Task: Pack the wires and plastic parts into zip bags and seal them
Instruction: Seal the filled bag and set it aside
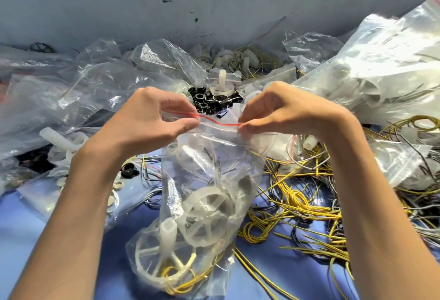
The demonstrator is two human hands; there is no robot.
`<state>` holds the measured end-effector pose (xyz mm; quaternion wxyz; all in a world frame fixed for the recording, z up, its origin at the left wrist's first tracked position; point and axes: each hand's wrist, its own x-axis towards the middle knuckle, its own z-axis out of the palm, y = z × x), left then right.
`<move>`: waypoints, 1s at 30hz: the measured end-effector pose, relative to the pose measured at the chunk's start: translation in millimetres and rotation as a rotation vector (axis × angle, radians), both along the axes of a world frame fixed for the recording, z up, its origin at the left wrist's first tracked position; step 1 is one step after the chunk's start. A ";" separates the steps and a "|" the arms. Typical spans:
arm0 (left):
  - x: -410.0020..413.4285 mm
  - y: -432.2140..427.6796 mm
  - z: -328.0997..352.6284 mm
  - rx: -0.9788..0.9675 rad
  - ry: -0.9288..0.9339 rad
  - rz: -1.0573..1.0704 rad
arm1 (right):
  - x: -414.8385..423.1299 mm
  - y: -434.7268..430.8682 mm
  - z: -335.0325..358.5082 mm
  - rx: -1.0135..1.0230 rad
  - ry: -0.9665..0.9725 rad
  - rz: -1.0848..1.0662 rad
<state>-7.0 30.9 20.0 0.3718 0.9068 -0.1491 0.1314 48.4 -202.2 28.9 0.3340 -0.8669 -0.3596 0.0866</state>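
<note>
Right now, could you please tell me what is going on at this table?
A person is holding a clear zip bag up by its top, the left hand pinching one end of the red-lined zip strip and the right hand the other. Inside are white spoked wheels and some yellow wires. Whether the strip is fully pressed shut is unclear. More loose wires lie on the blue surface to the right, with other bags piled behind.
</note>
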 end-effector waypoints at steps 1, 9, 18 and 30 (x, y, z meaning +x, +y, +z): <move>0.2 -0.4 0.3 0.020 -0.009 0.002 | -0.5 1.4 -0.2 -0.012 -0.011 -0.001; 1.9 -9.0 -3.6 0.094 -0.058 0.011 | -0.5 6.2 -0.1 -0.028 -0.029 -0.005; -0.3 -13.0 1.3 0.128 -0.073 -0.040 | -3.1 6.9 3.6 -0.022 -0.073 0.028; 0.6 -24.1 -2.5 0.209 -0.146 -0.051 | -5.3 14.1 4.6 -0.055 -0.140 0.020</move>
